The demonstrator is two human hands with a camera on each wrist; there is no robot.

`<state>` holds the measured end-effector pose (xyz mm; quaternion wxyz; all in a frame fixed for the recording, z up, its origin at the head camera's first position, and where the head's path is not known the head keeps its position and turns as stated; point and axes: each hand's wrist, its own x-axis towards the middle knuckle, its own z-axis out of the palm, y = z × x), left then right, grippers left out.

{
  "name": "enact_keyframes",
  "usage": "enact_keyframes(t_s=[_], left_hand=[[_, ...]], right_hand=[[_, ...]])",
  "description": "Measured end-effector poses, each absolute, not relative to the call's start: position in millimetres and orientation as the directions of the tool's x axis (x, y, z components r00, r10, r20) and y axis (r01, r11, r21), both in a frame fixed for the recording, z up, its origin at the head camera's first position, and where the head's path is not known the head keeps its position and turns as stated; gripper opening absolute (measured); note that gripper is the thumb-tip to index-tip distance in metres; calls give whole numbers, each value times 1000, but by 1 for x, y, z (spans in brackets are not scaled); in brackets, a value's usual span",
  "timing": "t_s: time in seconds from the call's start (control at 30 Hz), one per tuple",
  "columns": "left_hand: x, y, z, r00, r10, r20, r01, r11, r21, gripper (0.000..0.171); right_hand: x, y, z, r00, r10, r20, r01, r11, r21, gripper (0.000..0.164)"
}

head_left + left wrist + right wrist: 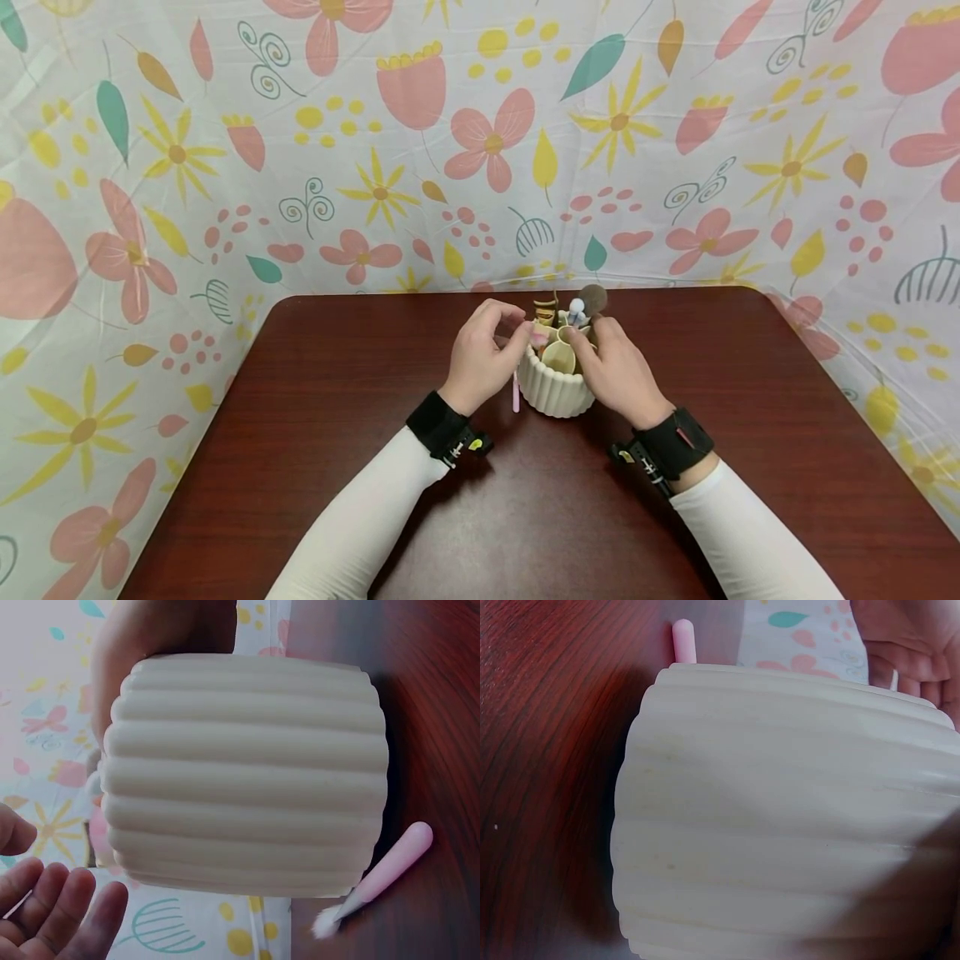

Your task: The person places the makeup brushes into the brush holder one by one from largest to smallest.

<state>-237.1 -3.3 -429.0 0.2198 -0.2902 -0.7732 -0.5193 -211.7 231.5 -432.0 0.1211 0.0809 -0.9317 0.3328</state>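
Note:
A cream ribbed pot (557, 396) with round compartments inside stands on the table. My right hand (624, 371) is at its right side, thumb over the rim and fingers around the back, gripping it. My left hand (482, 354) hovers beside the left rim, its fingers loosely bent; in the left wrist view these fingers (56, 900) hold nothing. Out of the pot stick a round brown head (593, 298), a small pale blue-white figure (576, 309), a yellow-brown piece (544, 312) and something pink (538, 336). A small brush (394, 862) with pink handle and white tip lies left of the pot.
The dark red-brown wooden table (300, 417) reaches back to a hanging cloth (375, 150) printed with flowers and leaves. Its back edge runs close behind the pot. Both wrists wear black straps (437, 425) with small cameras.

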Motion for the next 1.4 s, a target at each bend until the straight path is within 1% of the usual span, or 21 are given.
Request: enact_keyframes(t_s=[0.2,0.37,0.57,0.83,1.03,1.4], left_hand=[[-240,-6,-432,-787,186,588,612,353,708,15],[-243,-8,-435,-825,175,537,554,437,709,17],[-246,-11,-442,-876,193,442,475,504,721,21],[-253,-14,-452,-917,225,330,398,576,714,21],[-257,-14,-459,-933,250,257,358,624,695,22],[-256,-12,-462,-938,296,177,342,725,598,20]], right_hand=[[-212,232,-432,-958,-77,275,-234,762,-603,57],[-212,232,-431,-955,-84,283,-245,761,-601,55],[-212,232,-431,-956,-87,280,-245,763,-598,56],[-212,232,-430,-961,-84,265,-234,761,-605,58],[-211,232,-429,-961,-82,263,-231,762,-605,57],[-211,232,-429,-960,-80,270,-234,759,-608,56]])
